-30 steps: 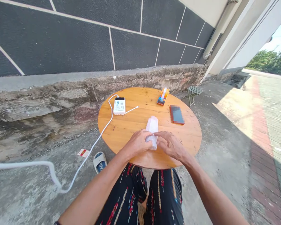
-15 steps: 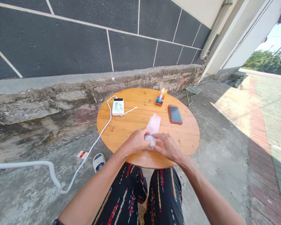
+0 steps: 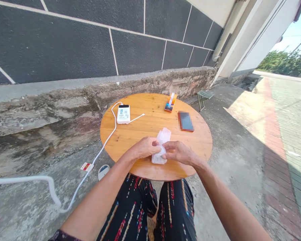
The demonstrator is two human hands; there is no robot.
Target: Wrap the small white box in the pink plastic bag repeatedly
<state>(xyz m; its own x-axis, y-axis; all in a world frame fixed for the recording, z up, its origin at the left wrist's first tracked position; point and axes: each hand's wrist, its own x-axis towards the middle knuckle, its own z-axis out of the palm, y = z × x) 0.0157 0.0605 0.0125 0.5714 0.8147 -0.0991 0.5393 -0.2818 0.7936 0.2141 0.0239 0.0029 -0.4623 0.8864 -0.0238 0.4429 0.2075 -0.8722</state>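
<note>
A white, translucent wrapped packet [image 3: 159,158] lies on the round wooden table [image 3: 125,144], close to its near edge. Its far part is a loose, crinkled sheet that stretches away from me. My left hand [image 3: 147,147] pinches the packet from the left, fingers curled and thumb against the wrapping. From the right, my right hand [image 3: 178,152] grips the same wrapping between thumb and fingers. What the wrapping encloses cannot be made out. Past the hands, a phone-like slab [image 3: 186,121], its screen blurred, lies on the table's right side.
A white power bank [image 3: 123,114] with a short cable sits at the table's left, joined to a long white cord [image 3: 103,146]. An orange tape dispenser [image 3: 171,102] stands at the back. A folding stool [image 3: 203,97] is behind, near the wall.
The packet's near part shows more now, and its far sheet reaches less far from me. My right hand has turned slightly, its fingers nearer the packet's middle. The view has shifted slightly.
</note>
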